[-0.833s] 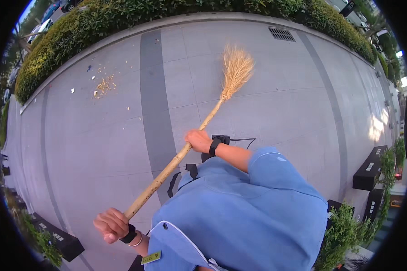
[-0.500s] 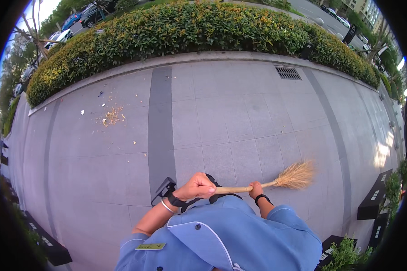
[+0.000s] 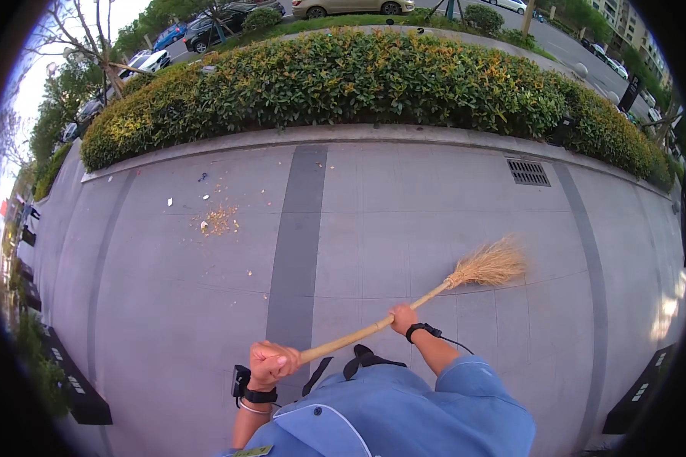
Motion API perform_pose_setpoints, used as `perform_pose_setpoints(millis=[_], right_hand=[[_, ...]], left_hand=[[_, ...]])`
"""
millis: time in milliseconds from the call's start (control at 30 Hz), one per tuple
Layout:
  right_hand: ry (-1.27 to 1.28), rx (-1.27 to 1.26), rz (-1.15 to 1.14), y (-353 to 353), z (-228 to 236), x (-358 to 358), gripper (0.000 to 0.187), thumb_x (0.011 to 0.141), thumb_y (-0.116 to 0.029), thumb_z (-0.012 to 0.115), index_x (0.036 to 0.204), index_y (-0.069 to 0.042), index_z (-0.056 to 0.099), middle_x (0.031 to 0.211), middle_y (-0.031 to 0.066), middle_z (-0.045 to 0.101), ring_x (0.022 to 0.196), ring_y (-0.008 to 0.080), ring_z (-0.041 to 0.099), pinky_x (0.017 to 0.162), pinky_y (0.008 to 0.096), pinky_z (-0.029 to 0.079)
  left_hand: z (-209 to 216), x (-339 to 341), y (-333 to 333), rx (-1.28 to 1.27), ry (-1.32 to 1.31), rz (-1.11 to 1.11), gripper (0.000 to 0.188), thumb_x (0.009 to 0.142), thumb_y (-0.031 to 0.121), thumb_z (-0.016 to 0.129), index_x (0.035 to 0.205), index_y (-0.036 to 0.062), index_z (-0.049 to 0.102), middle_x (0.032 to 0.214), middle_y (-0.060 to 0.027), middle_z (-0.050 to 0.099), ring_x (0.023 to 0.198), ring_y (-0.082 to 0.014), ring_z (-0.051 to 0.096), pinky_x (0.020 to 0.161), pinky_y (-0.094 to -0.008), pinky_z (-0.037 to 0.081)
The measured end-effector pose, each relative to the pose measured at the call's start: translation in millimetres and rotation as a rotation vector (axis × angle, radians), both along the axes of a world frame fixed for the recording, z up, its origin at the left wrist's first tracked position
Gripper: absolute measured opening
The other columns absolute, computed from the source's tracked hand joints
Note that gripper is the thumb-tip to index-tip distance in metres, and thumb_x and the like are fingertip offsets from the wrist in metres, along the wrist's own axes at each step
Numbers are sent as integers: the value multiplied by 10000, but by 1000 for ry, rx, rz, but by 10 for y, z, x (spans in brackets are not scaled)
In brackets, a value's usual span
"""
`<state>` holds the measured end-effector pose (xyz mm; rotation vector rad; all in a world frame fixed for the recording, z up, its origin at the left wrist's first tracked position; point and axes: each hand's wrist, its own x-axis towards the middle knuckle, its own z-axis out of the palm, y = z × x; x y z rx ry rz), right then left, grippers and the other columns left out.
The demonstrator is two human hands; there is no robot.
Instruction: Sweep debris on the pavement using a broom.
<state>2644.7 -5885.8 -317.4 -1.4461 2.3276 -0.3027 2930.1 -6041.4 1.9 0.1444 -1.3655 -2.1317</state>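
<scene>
A straw broom (image 3: 358, 333) slants across in front of my body, its bristles at the right and farther out. The end of its wooden handle is in my left hand (image 3: 273, 364), whose fingers are closed round it. Lower down the handle, nearer the bristles, my right hand (image 3: 403, 318) is closed on it too. Whether the bristles touch the paving I cannot tell. Out to the left, well away from the broom, lies a small heap of yellowish-brown litter (image 3: 219, 222), with white scraps and loose bits scattered round it.
Grey paving (image 3: 389, 228) with darker bands spreads ahead. A low kerb and a leafy hedge (image 3: 373, 80) run along the far side, with a metal drain grate (image 3: 527, 172) near the kerb at right. Dark planter boxes (image 3: 80, 388) stand at both sides. Parked cars are beyond the hedge.
The broom's bristles have swung farther out from my body, and its handle now slants more. My left hand has moved left and nearer me; my right hand has moved forward and left.
</scene>
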Motion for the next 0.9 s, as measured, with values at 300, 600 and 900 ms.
perform_pose_setpoints(millis=[300,600,900], right_hand=[[-160,-245,649,-2637,250,1123,122,740,-115,575,778,-169,678,858,74,634,898,289,587,688,409,513],[-202,-446,920,-4391,1487,1573,137,715,-45,576,761,-155,645,818,56,602,871,265,579,625,417,491],[-55,-360,573,-4920,1609,184,72,657,-79,618,671,-144,592,723,54,570,810,282,576,591,436,467]], left_hand=[[306,801,364,-174,-130,756,412,782,79,480,427,90,272,371,-55,366,308,-184,352,374,-333,338],[1333,764,-757,-673,43,748,434,852,77,514,481,98,291,363,-58,377,268,-185,399,309,-318,392],[1175,489,-2672,-440,333,373,408,783,-32,511,465,63,273,398,-71,314,304,-198,314,348,-334,253]])
